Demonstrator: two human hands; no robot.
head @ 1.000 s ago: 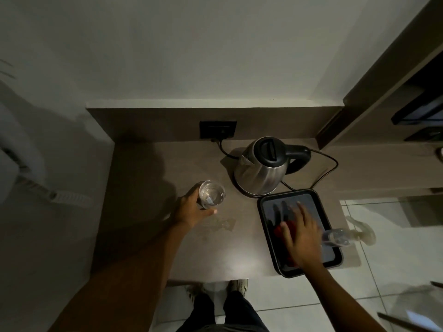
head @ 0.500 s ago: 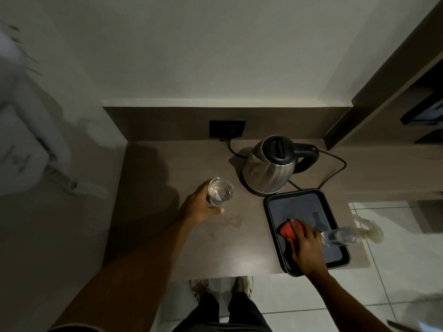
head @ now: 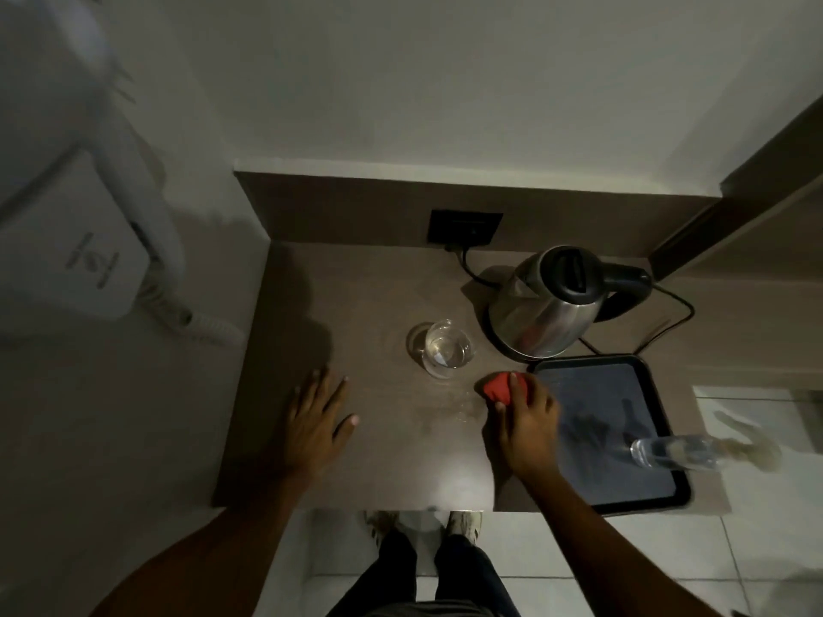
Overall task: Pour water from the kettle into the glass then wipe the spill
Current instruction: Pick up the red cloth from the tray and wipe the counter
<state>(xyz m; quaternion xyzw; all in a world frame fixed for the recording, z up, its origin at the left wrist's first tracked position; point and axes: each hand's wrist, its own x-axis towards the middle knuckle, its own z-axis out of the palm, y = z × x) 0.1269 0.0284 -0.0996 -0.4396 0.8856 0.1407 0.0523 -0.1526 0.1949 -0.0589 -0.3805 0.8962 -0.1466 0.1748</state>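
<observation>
A steel kettle (head: 545,311) with a black lid and handle stands on its base at the back right of the brown counter (head: 356,305). Left of it stands a clear glass (head: 445,349) holding water. A faint wet patch, the spill (head: 454,405), lies just in front of the glass. My right hand (head: 525,423) grips a red cloth (head: 501,387) at the right edge of the spill. My left hand (head: 318,420) rests flat on the counter, fingers spread, left of the glass and apart from it.
A black tray (head: 659,407) lies at the right front of the counter, with a clear plastic bottle (head: 677,452) on its side across the tray's right rim. The kettle's cord runs to a wall socket (head: 465,227). A white wall-mounted hair dryer (head: 89,224) hangs at left.
My left hand let go of the glass and moved down-left onto the counter. My right hand lifted the red cloth off the tray and brought it left to the spill.
</observation>
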